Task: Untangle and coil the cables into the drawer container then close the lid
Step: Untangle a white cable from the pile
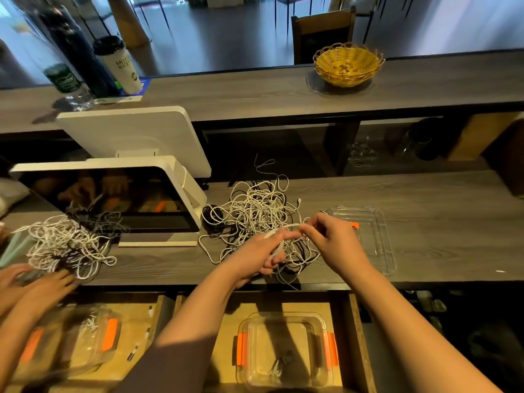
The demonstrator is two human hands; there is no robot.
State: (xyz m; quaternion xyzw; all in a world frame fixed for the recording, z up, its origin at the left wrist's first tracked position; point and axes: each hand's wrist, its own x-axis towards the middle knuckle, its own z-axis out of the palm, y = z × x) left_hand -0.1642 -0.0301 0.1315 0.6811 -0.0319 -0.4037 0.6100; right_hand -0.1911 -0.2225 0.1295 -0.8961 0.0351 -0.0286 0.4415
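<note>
The left hand [265,252] is curled round a white cable [289,226], loops wound about its fingers, seemingly as a form for coiling. The right hand [330,236] pinches the same cable's free run just beside it, likely feeding slack. Behind both hands lies the tangle [255,211]. Right of the tangle rests the clear lid [377,236]; below it, in the open drawer [354,321], waits the container [286,350], nearly empty.

Bare counter [439,222] right of lid [365,236] (cable tangle [255,217] crowds left).
</note>
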